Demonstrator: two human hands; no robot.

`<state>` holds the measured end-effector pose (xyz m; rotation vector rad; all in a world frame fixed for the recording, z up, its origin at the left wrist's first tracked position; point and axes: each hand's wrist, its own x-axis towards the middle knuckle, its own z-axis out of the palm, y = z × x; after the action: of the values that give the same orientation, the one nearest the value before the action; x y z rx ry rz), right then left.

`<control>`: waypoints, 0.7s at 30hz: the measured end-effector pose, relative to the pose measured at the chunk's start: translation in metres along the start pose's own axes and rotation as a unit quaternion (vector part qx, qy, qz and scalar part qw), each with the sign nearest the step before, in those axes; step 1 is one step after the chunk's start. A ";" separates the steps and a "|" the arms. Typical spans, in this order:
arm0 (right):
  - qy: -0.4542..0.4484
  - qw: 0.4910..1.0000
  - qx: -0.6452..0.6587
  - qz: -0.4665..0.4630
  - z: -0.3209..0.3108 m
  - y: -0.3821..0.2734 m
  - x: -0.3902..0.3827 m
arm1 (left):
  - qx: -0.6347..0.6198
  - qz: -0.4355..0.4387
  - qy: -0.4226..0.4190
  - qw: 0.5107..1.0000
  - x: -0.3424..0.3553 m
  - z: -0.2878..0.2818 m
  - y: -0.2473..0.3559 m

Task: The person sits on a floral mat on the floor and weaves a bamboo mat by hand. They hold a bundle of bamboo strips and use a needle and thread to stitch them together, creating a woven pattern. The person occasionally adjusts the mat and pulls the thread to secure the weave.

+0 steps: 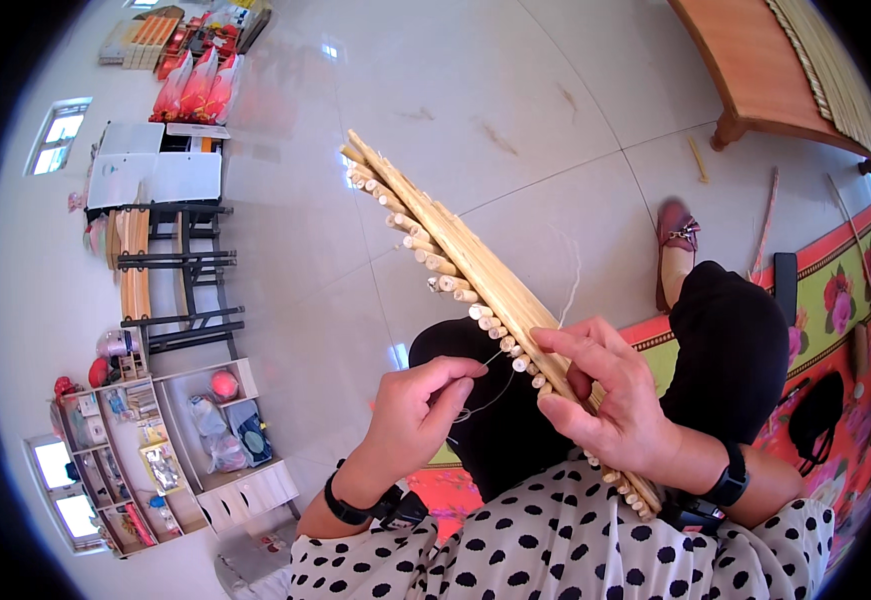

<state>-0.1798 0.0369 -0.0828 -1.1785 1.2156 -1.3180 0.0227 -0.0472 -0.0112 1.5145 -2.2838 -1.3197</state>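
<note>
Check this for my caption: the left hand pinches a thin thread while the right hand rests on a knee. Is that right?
Not quite: the head view shows the right hand holding the bundle of pale stalks instead. The left hand does pinch a thin thread.

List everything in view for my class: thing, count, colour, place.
stalks: many, straw-coloured, over the lap
thread: count unclear, pale, at the stalks
loose stalk: one, yellowish, on the floor
bench: one, orange-brown, top right
straw mat: one, pale, on the bench
rug: one, red and green, right
bags: about three, red and white, upper left
furniture legs: several, black, left
shelf: one, pale, lower left
ball: one, pink, on the shelf
windows: several, bright, left
shoe: one, dark red, right
wristbands: two, black, wrists
shirt: one, white, black-dotted, bottom
trousers: one pair, black, lower centre
left fingers: one set, bare, pinching the thread
right fingers: one set, bare, against the stalks
</note>
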 end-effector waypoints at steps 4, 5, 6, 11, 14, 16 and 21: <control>-0.001 1.000 -0.001 -0.007 -0.001 0.002 -0.001 | 0.012 -0.010 0.003 1.000 -0.003 -0.001 -0.001; 0.002 1.000 -0.006 -0.015 -0.002 0.003 -0.001 | 0.020 0.002 0.009 1.000 -0.003 0.001 -0.001; 0.002 1.000 -0.003 -0.014 -0.002 0.003 -0.002 | 0.029 0.014 0.015 0.999 -0.003 0.003 -0.002; 0.007 1.000 0.015 -0.019 -0.002 0.003 -0.003 | 0.040 0.072 0.078 0.994 -0.005 0.016 -0.005; 0.009 0.999 0.027 -0.019 -0.004 0.003 -0.003 | 0.033 0.081 0.093 0.992 -0.004 0.021 -0.004; 0.004 1.000 0.029 -0.011 -0.006 0.001 -0.003 | 0.033 0.087 0.099 0.991 -0.003 0.023 -0.003; 0.006 1.000 0.025 -0.010 -0.010 0.003 -0.004 | 0.032 0.105 0.101 0.989 0.003 0.025 -0.001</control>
<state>-0.1897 0.0414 -0.0866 -1.1509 1.1766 -1.3639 0.0094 -0.0343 -0.0283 1.3145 -2.2998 -0.9990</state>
